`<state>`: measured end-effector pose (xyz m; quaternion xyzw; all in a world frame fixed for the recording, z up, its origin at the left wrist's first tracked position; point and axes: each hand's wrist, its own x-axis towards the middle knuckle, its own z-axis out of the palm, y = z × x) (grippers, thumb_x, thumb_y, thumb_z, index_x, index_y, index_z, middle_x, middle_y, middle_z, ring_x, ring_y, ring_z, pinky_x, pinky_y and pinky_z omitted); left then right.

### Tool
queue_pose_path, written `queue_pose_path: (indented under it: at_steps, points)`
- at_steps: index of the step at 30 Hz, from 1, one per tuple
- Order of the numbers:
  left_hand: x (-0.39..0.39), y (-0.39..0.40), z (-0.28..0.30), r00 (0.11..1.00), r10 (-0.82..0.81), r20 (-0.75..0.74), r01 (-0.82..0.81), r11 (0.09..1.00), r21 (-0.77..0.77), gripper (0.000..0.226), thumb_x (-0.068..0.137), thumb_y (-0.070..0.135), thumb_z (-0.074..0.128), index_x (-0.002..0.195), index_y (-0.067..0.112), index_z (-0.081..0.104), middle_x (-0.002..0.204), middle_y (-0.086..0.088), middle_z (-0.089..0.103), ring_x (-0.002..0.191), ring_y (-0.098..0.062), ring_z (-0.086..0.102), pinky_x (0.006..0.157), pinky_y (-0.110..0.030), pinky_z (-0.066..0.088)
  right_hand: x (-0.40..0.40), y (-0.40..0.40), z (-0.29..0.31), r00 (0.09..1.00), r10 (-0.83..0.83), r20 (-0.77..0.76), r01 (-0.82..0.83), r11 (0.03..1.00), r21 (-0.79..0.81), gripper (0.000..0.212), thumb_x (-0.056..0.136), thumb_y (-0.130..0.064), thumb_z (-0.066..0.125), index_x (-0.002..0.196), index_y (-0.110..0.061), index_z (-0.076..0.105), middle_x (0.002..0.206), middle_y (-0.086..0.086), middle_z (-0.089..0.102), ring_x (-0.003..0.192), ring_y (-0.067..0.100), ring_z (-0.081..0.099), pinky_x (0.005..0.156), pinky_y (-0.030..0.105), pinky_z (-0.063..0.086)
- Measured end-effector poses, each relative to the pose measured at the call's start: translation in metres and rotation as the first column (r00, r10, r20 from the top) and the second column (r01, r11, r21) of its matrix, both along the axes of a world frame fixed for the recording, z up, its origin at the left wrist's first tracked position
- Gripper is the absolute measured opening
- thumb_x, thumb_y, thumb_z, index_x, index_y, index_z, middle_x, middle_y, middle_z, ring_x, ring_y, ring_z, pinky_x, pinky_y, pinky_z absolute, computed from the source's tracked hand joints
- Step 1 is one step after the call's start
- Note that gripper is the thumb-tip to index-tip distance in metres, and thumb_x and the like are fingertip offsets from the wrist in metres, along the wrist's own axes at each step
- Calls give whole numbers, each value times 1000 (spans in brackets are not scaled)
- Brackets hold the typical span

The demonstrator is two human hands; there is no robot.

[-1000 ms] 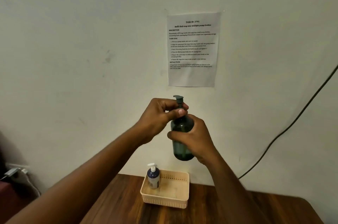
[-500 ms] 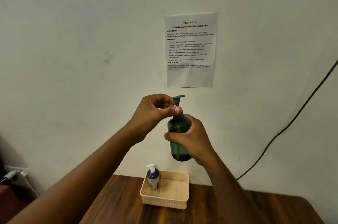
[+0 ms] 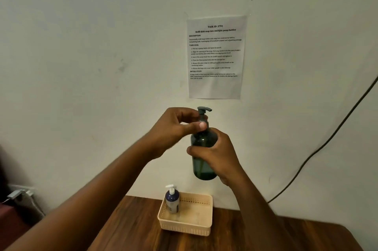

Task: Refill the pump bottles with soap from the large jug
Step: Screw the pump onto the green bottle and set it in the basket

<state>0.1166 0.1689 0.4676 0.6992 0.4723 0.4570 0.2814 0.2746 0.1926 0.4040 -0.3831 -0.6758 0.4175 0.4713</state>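
Note:
A dark green pump bottle (image 3: 202, 142) is held upright in the air in front of the wall, with some liquid in its lower part. My right hand (image 3: 219, 157) wraps around its body from the right. My left hand (image 3: 176, 128) pinches the collar of its grey pump head (image 3: 204, 110) between thumb and fingers. Below, a small dark blue bottle with a white pump (image 3: 172, 199) stands in the left corner of a beige plastic basket (image 3: 190, 227). The large jug is out of view.
The basket sits on a brown wooden table (image 3: 133, 230) pushed against a pale wall. A printed task sheet (image 3: 215, 57) hangs on the wall. A black cable (image 3: 331, 138) runs down the wall at right. A plug and wires (image 3: 17, 194) sit low left.
My left hand has shifted its fingers around the pump collar, and the pump head's spout has turned. The bottle and my right hand have barely moved.

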Motion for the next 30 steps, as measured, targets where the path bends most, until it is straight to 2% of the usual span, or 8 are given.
queue_pose_path:
  at_steps: [3, 5, 8, 13, 17, 19, 23, 30]
  points:
    - [12, -1, -9, 923, 337, -184, -282, 920, 270, 28, 81, 42, 84, 83, 15, 79, 75, 2, 73, 71, -12, 60, 62, -16, 43, -3, 1, -1, 999, -32, 29, 30, 998, 55, 51, 68, -32, 85, 109, -39, 57, 99, -20, 64, 91, 8, 62, 70, 18, 48]
    - [16, -1, -10, 904, 364, -225, -292, 909, 297, 30, 84, 40, 82, 82, 10, 79, 71, -5, 70, 66, -15, 56, 58, -19, 41, -3, 1, -3, 999, -28, 37, 26, 998, 63, 50, 67, -33, 85, 106, -40, 57, 99, -19, 65, 91, 7, 63, 71, 17, 47]
    - [13, -3, -9, 945, 257, -201, -220, 957, 188, 18, 89, 31, 79, 84, 14, 81, 70, 5, 70, 63, -1, 58, 59, -10, 42, 0, 1, -8, 999, -1, 43, -1, 999, 46, 48, 61, -37, 84, 103, -37, 60, 96, -16, 68, 89, 7, 65, 71, 21, 52]
    - [4, -6, -13, 980, 142, -139, -129, 987, 99, 16, 94, 28, 74, 93, 14, 83, 87, -2, 78, 83, -19, 70, 78, -38, 54, -1, 4, -14, 996, 76, 50, -77, 997, 19, 53, 57, -41, 83, 105, -37, 62, 95, -15, 69, 91, 9, 66, 76, 28, 57]
    - [-9, -3, -27, 975, 157, -157, -143, 985, 93, 22, 94, 37, 72, 97, 17, 79, 97, 4, 77, 87, -6, 67, 78, -25, 44, -8, 11, -23, 993, 75, 93, -77, 997, 13, 50, 65, -36, 87, 105, -41, 57, 101, -19, 65, 93, 10, 63, 74, 20, 50]
    - [-20, -1, -39, 962, 209, -175, -188, 974, 126, 33, 98, 48, 63, 114, 22, 76, 110, 10, 75, 97, 0, 65, 77, -23, 45, -11, 16, -30, 993, 77, 92, -77, 997, 1, 49, 66, -37, 87, 105, -39, 58, 102, -19, 65, 95, 9, 62, 75, 22, 49]
    - [-49, 0, -76, 914, 364, -182, -343, 929, 136, 62, 96, 63, 43, 146, 29, 56, 135, 12, 65, 120, -2, 58, 99, -31, 50, -17, 31, -50, 989, 56, 138, -58, 998, 12, 56, 67, -41, 88, 113, -33, 58, 107, -14, 64, 98, 12, 61, 85, 29, 52]
    - [-90, 15, -153, 808, 459, -370, -457, 884, 100, 77, 97, 68, 32, 164, 33, 18, 172, 7, 21, 158, -17, 20, 127, -48, 16, -35, 63, -90, 983, -13, 183, 2, 998, 62, 63, 61, -54, 88, 112, -39, 54, 112, -11, 57, 98, 8, 58, 77, 18, 47]
